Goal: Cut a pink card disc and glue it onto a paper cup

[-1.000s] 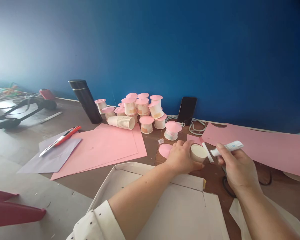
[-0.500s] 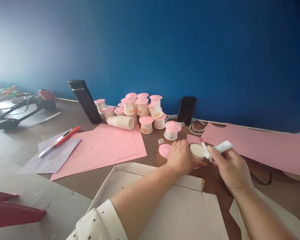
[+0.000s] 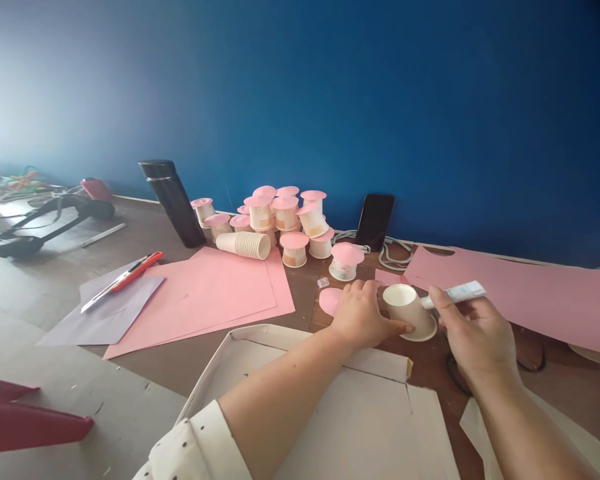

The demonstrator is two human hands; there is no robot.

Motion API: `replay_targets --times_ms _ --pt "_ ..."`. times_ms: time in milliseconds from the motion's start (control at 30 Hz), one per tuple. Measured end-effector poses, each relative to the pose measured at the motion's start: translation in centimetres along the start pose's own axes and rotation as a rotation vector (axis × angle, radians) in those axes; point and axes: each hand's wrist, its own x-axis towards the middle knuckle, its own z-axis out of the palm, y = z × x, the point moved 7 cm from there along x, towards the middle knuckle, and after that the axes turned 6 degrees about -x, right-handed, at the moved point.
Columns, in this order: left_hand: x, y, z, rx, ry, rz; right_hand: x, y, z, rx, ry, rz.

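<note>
My left hand [image 3: 363, 313] is wrapped around a small white paper cup [image 3: 409, 310] that rests mouth-down on the brown table, its flat base facing up. My right hand [image 3: 477, 333] pinches a white glue tube [image 3: 455, 294], whose tip touches the cup's side near the base. A pink paper disc [image 3: 330, 300] lies just left of my left hand. Beyond it is a pile of cups topped with pink discs [image 3: 285, 217], and one more such cup [image 3: 345, 260] stands alone close to my hands.
A stack of plain cups [image 3: 244, 244] lies on pink paper sheets [image 3: 205, 293]. A black flask [image 3: 173, 202], a phone [image 3: 374, 220] against the blue wall, a red cutter [image 3: 123, 280], a large pink sheet [image 3: 525, 287] and flat cardboard [image 3: 360, 413] surround me.
The cup went from tipped with its base toward me to standing mouth-down on the table. The glue tube's tip moved from the base rim to the cup's side.
</note>
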Motion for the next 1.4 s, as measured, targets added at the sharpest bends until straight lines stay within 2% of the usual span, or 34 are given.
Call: replay_targets --times_ms 167,367,500,667,900,1100,1267,1400 --pt "0.0 0.4 -0.1 -0.014 0.041 0.072 -0.1 -0.1 0.1 0.047 -0.01 -0.003" --pt "-0.1 0.1 0.2 -0.055 0.015 -0.017 0.0 0.2 0.2 0.008 -0.03 0.047" --pt "-0.3 0.7 -0.5 -0.026 0.062 0.013 -0.2 -0.1 -0.8 0.006 0.04 0.051" --pt "-0.3 0.9 -0.3 0.06 0.052 0.084 -0.5 -0.7 -1.0 -0.008 0.05 0.004" --pt "0.1 0.1 0.6 0.085 0.046 0.103 -0.4 -0.5 1.1 -0.009 -0.076 -0.077" --pt "0.3 0.2 1.1 0.097 -0.025 0.098 -0.5 -0.6 0.8 -0.058 -0.026 -0.139" --pt "0.3 0.3 1.1 0.124 -0.012 0.11 -0.6 -0.8 -0.1 -0.061 0.07 -0.128" --pt "0.3 0.4 1.1 0.118 -0.003 0.12 -0.7 -1.4 0.6 -0.047 0.047 -0.225"
